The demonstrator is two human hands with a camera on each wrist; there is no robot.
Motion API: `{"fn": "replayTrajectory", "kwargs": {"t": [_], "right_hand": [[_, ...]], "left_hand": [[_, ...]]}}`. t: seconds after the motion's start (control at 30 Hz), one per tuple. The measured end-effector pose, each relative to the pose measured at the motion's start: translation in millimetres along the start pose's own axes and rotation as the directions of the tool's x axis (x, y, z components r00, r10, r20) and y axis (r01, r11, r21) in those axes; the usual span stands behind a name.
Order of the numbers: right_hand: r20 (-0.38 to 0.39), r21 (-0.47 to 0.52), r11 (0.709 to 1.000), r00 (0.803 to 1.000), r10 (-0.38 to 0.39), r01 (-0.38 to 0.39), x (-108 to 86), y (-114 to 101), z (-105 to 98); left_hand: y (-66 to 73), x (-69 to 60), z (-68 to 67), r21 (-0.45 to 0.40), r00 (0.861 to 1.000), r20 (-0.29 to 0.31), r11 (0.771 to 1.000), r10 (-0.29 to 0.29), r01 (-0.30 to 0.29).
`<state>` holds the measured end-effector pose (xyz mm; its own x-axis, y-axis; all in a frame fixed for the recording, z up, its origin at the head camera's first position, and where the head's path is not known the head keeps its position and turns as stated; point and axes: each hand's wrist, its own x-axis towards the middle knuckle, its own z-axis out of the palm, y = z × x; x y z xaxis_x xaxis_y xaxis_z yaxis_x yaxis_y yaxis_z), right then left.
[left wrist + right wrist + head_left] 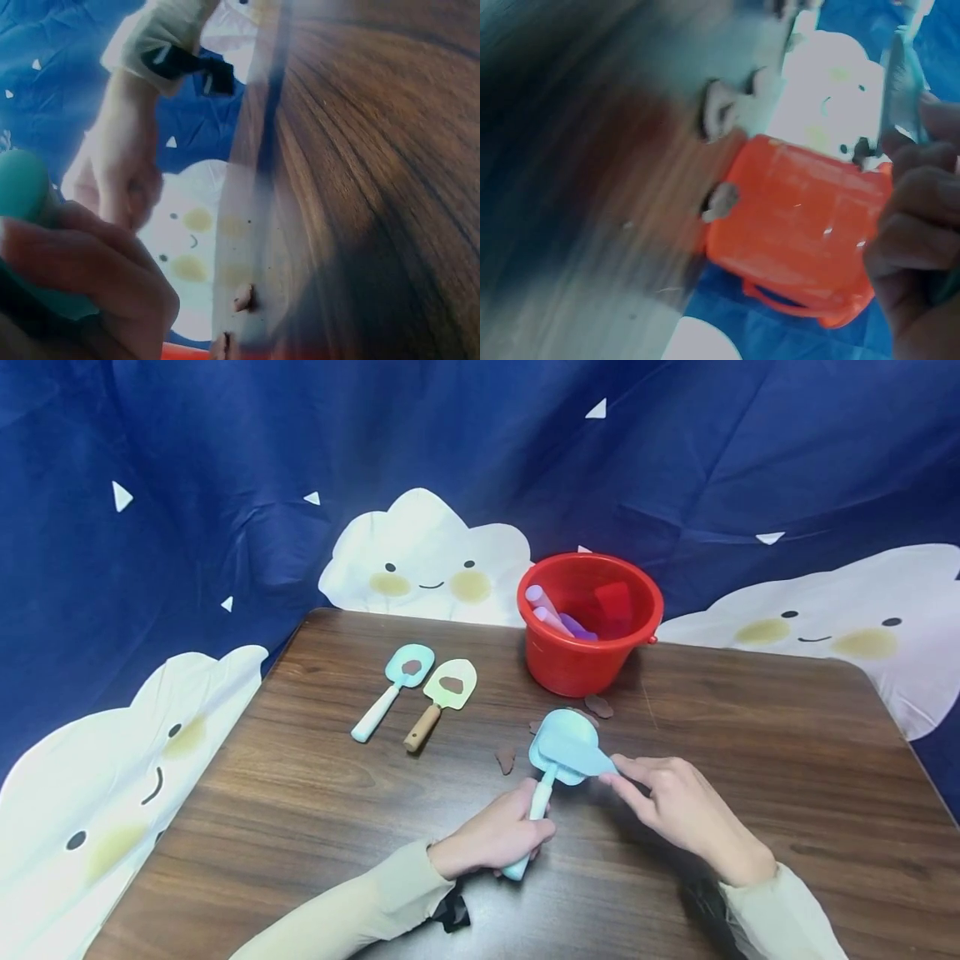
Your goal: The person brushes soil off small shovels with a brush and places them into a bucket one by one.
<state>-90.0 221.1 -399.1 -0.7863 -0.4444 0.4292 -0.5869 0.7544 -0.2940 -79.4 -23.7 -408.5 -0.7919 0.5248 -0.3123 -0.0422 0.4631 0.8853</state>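
My left hand (498, 835) grips the pale handle of a light-blue toy shovel (564, 722), its blade pointing away over the table. In the left wrist view the rounded handle end (22, 184) shows beside the curled fingers. Between thumb and fingers, my right hand (693, 806) pinches the narrow end of a flat light-blue tool (583, 757). That tool lies across the shovel's blade and hides part of it; whether anything is between them I cannot tell. Brown flat pieces (506, 760) lie on the table around the shovel, another (598, 706) near the bucket.
Behind the shovel stands a red bucket (570, 667) holding pink and purple items. To the left lie a blue toy shovel (416, 653) and a green toy trowel (457, 672) with a wooden handle, each bearing a brown piece. A blue cloth with clouds surrounds the wooden table (300, 793).
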Motion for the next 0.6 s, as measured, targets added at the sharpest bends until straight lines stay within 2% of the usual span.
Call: {"fn": "replayTrajectory", "kwargs": {"t": [0.13,0.3,0.37,0.5,0.6], "right_hand": [[-0.048,-0.007,0.999,0.998,0.044,-0.045,1.0,10.1,4.8],[-0.032,0.010,0.991,0.990,0.136,-0.136,5.8,18.5,7.7],[0.006,0.019,0.981,0.981,0.192,-0.193,8.3,20.1,6.6],[0.074,-0.005,0.953,0.950,0.304,-0.304,12.6,24.1,1.8],[0.027,-0.014,0.943,0.942,0.333,-0.333,14.0,26.0,-4.1]], "left_hand": [[-0.3,-0.6,-0.3,0.001,1.000,-0.004,1.000,0.001,-0.001],[-0.7,-1.7,0.0,0.001,1.000,-0.018,1.000,-0.002,0.002],[-1.0,-2.9,0.3,0.000,1.000,-0.025,1.000,-0.004,0.004],[-1.2,-6.6,1.2,0.018,1.000,-0.011,1.000,0.010,-0.010],[-1.8,-7.9,1.2,0.037,1.000,0.001,0.999,0.024,-0.024]]}}
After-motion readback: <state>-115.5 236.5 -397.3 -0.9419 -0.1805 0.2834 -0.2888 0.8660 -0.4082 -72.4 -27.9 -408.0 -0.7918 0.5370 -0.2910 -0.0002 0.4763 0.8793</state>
